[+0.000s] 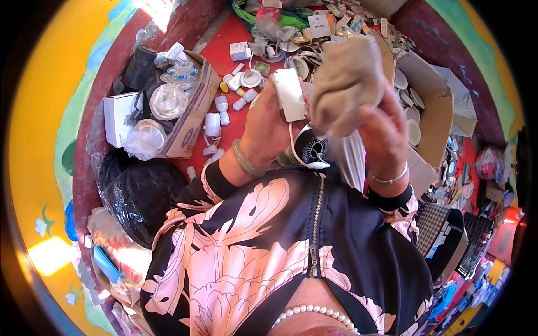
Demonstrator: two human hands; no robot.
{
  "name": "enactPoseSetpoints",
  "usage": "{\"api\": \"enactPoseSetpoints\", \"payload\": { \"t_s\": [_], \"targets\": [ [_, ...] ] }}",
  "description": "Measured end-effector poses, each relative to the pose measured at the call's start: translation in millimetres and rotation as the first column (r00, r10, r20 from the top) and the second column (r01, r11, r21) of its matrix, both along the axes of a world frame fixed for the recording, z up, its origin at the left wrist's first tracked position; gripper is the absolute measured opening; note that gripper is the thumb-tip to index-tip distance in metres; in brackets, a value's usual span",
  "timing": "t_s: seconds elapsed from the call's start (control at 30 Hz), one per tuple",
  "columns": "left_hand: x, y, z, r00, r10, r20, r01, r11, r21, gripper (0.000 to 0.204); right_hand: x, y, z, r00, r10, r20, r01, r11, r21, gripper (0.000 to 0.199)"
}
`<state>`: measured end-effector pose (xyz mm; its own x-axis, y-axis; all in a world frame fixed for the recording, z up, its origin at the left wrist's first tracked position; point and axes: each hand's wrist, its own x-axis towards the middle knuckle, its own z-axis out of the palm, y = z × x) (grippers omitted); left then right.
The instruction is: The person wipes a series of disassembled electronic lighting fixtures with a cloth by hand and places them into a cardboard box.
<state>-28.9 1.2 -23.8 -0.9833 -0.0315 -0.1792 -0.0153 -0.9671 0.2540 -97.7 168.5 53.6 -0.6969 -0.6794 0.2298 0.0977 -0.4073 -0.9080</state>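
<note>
My left hand point(263, 124) is closed around a white rectangular device point(290, 94) with rounded corners. A white cable point(293, 144) hangs from its lower end, curving to a small plug in front of my jacket. In my right hand point(385, 133) is a beige-grey cloth point(348, 84), bunched up and smeared by motion, held just right of the device. The cloth hides part of the pile behind it. Below the hands, close to my jacket, lies a dark round thing with black bristle-like spokes point(314, 149), partly covered; its kind is unclear.
At left stands a cardboard box point(193, 115) of bagged white parts, with a black plastic bag point(140, 193) nearer. White bulb-like fittings point(222, 106) lie on the red surface point(221, 47). An open carton point(434, 112) with white discs is at right, beside piled goods point(448, 190).
</note>
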Motion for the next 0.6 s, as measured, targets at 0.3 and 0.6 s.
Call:
{"api": "enactPoseSetpoints", "payload": {
  "t_s": [0.3, 0.6],
  "targets": [
    [9, 6, -23, 0.943, -0.226, -0.243, 0.27, 0.949, 0.162, 0.033, -10, -30, -48, 0.337, 0.027, -0.941, 0.343, 0.928, 0.149, 0.037],
    [9, 10, -8, 0.988, -0.15, 0.026, 0.151, 0.988, -0.032, 0.03, 4, -22, -41, 0.318, -0.023, -0.948, 0.455, 0.881, 0.131, 0.04]
  ]
}}
